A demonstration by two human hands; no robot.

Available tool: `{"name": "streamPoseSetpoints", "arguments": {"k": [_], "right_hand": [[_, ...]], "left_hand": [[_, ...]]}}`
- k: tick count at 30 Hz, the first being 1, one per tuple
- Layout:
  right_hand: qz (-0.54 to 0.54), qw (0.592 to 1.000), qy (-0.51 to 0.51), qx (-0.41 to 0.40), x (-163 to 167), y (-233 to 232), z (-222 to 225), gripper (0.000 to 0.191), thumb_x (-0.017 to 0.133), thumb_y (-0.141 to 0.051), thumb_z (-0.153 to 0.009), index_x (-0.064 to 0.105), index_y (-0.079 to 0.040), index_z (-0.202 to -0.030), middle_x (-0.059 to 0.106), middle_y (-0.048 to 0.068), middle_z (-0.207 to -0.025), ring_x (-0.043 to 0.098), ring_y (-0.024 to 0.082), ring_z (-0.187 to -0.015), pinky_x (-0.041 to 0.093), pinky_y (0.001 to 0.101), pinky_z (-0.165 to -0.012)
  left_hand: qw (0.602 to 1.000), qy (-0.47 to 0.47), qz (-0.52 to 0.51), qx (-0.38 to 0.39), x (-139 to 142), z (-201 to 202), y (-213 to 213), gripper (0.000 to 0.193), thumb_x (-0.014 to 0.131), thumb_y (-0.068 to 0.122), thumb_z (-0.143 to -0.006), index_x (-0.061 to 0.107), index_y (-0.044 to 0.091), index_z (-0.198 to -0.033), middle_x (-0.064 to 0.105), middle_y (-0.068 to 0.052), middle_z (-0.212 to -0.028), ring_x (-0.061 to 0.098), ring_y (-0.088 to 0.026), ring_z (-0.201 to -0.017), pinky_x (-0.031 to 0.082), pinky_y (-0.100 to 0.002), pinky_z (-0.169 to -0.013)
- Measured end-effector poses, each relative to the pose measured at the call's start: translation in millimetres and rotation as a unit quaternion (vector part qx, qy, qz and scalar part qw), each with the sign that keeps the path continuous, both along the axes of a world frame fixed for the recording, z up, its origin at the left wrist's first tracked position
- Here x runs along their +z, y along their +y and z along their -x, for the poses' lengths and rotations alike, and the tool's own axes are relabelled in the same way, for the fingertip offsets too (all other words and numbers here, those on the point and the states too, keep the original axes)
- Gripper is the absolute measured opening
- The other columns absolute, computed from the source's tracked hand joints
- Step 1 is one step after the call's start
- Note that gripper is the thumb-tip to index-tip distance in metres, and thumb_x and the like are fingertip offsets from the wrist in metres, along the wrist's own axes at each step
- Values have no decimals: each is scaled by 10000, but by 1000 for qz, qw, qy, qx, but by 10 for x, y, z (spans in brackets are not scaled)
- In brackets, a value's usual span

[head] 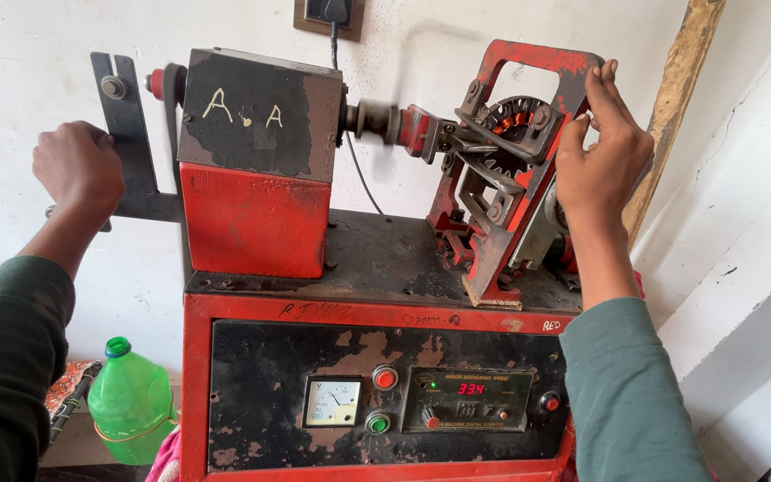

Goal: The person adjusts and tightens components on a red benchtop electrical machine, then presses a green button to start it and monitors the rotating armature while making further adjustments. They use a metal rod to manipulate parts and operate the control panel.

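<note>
Red winding machine (377,312) stands between hands: left hand (78,165) grip closed on black lever (131,134), right hand (601,147) grip clasping red frame (537,62).

Small repair workshop, rough and well used. Heavy red and black machine (377,357) with chipped paint, rust patches and chalk marks scrawled on its housing. Control panel with a needle meter (333,402), a red push button (385,378), a green one (377,423) and a red digital counter (468,399). Wound stator core (512,125) clamped in a red frame on the shaft. Bare whitewashed wall (37,62), scuffed and stained, with a socket (329,15) and a dangling cord. Green plastic bottle (129,402) down beside the machine.
</note>
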State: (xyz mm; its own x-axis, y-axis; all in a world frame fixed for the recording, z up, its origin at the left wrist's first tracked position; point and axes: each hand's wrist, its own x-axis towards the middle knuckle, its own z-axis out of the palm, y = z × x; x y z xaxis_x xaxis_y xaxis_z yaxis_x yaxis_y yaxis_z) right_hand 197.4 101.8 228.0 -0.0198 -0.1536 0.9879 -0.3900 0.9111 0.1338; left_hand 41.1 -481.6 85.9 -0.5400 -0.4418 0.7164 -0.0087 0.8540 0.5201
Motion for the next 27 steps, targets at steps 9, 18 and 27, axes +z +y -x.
{"name": "streamPoseSetpoints", "arguments": {"k": [9, 18, 27], "right_hand": [[11, 1000, -5, 2, -16, -6, -6, 472, 502, 111, -937, 647, 81, -1385, 608, 314, -1408, 602, 408, -1328, 630, 381, -950], [4, 1000, 5, -11, -22, -5, -8, 478, 518, 113, -934, 652, 66, -1391, 616, 290, -1416, 625, 382, -1317, 644, 365, -933], [-2, 1000, 3, 3, -21, 26, 27, 475, 521, 106, -957, 642, 60, -1414, 606, 286, -1438, 632, 379, -1319, 611, 357, -891]], "left_hand": [[1000, 9, 11, -15, -94, -36, -20, 135, 708, 109, -1037, 820, 35, -1027, 740, -206, -809, 717, -312, -713, 561, -426, -717], [999, 35, -4, -31, -142, -58, -27, 134, 721, 137, -1049, 823, 51, -1049, 746, -218, -841, 708, -342, -738, 546, -446, -741], [998, 3, -38, -50, -147, -141, -27, 159, 708, 146, -1052, 768, 18, -1126, 740, -205, -935, 733, -334, -793, 560, -448, -777]]}}
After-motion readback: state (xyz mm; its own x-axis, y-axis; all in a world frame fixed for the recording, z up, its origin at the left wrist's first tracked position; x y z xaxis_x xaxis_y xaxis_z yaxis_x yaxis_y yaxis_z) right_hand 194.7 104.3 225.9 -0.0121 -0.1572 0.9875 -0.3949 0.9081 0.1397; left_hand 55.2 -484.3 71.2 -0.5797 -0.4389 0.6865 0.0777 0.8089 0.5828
